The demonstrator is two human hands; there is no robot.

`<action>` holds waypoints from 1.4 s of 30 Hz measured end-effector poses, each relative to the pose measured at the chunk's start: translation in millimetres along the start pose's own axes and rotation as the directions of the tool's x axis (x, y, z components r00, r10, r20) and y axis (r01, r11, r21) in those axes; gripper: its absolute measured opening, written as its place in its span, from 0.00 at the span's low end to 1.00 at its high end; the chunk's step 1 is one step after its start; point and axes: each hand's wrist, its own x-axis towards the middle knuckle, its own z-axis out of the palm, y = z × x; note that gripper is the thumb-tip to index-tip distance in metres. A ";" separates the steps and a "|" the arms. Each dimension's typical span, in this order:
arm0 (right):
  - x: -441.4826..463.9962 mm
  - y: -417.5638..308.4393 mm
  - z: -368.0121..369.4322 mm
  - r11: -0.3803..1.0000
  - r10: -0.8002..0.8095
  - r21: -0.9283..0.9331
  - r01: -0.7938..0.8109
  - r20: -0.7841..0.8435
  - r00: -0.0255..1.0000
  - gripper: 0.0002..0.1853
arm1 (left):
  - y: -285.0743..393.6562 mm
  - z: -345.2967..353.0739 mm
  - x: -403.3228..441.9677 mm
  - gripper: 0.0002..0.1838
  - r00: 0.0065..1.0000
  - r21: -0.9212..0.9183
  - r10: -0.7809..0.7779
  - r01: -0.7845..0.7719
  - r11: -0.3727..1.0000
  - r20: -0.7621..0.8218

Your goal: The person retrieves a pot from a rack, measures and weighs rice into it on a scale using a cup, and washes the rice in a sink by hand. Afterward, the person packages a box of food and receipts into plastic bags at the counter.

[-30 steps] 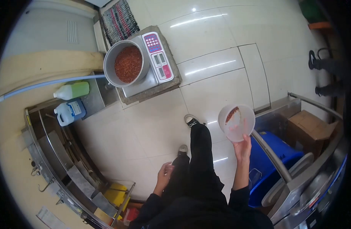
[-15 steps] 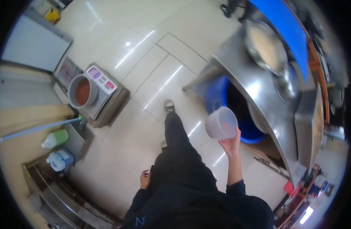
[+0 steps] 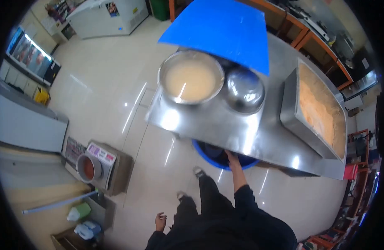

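Note:
My right hand (image 3: 232,160) reaches under the edge of the steel table (image 3: 200,128), over a blue tub (image 3: 209,160). Its fingers are hidden by the table edge and the dark inside of the tub, and the white plastic container is out of sight. My left hand (image 3: 160,221) hangs low beside my leg, fingers loosely curled and partly apart, holding nothing visible. On the table stand a metal bowl of pale liquid (image 3: 190,81), a shiny metal bowl or lid (image 3: 244,90) and a large metal tray of tan powder (image 3: 319,112).
At the left, a pot with reddish contents (image 3: 89,168) sits on a scale (image 3: 104,156). Below it are a green jug (image 3: 79,212) and a blue jug (image 3: 88,229). A blue board (image 3: 225,29) covers the table's back; a white freezer (image 3: 108,18) stands beyond.
My view has turned toward the steel table. My right hand, earlier holding the white container in the open, has moved down under the table edge over the blue tub. My left hand remains low.

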 end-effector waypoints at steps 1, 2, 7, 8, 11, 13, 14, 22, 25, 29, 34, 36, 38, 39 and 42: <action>8.5 13.6 -7.3 0.898 -0.050 0.440 0.022 0.053 0.997 0.36 | 21.1 10.4 6.2 0.15 1.000 -0.001 0.013 -0.013 1.000 0.017; 17.0 22.0 -15.3 0.616 -0.115 0.788 -0.004 0.095 0.989 0.31 | 40.2 22.0 11.5 0.15 0.999 -0.001 0.018 -0.018 1.000 0.030; 23.1 6.7 -25.6 0.148 -0.164 0.989 0.017 0.007 0.987 0.19 | 127.3 68.4 26.1 0.15 0.973 0.002 0.183 -0.185 0.983 0.144; 25.2 10.5 -25.5 0.207 -0.209 0.976 0.067 -0.022 0.978 0.18 | 144.5 72.9 25.4 0.15 0.967 0.013 0.208 -0.212 0.977 0.147; 13.9 25.6 -17.0 0.322 -0.285 0.944 0.066 0.030 0.958 0.17 | 160.6 77.7 31.3 0.16 0.961 0.067 0.199 -0.216 0.974 0.193; -22.4 38.6 -9.3 0.383 -0.121 0.920 -0.082 0.138 0.983 0.19 | 162.3 72.6 32.1 0.17 0.966 0.093 0.178 -0.198 0.976 0.187; -51.8 32.1 0.0 0.429 0.011 0.894 -0.125 0.134 0.991 0.21 | 155.8 70.6 31.5 0.17 0.968 0.103 0.165 -0.186 0.977 0.189; -77.1 87.5 19.0 0.500 0.194 0.740 -0.450 0.410 0.891 0.27 | 86.7 32.6 30.4 0.20 0.999 0.233 -0.005 -0.007 0.973 0.052; -45.9 77.9 23.9 0.541 0.232 0.695 -0.474 0.419 0.878 0.25 | 74.1 18.6 17.3 0.19 0.999 0.219 0.046 -0.039 0.975 -0.027; -33.0 48.9 40.8 0.467 0.376 0.733 -0.495 0.342 0.861 0.26 | 60.3 13.1 2.7 0.19 0.995 0.141 0.043 -0.029 0.990 -0.094; -46.5 40.7 31.2 0.545 0.399 0.610 -0.576 0.415 0.817 0.33 | 29.4 19.2 -8.9 0.19 0.984 0.036 0.019 -0.013 0.999 -0.175; -73.2 39.0 41.0 0.700 0.431 0.414 -0.582 0.404 0.807 0.36 | 24.3 24.5 -17.8 0.19 0.975 -0.021 0.016 -0.022 1.000 -0.222; -73.2 59.2 54.4 0.811 0.455 0.140 -0.567 0.458 0.764 0.37 | 31.3 24.6 -27.0 0.17 0.959 -0.126 -0.156 0.129 0.984 -0.236; -72.1 72.9 67.9 0.886 0.436 -0.083 -0.456 0.482 0.760 0.34 | 20.8 25.7 -27.7 0.16 0.958 -0.178 -0.098 0.051 0.983 -0.268; -73.8 76.8 131.6 0.868 0.453 -0.473 -0.154 0.625 0.636 0.27 | -7.5 16.5 -30.0 0.15 0.931 -0.261 -0.147 0.058 0.964 -0.334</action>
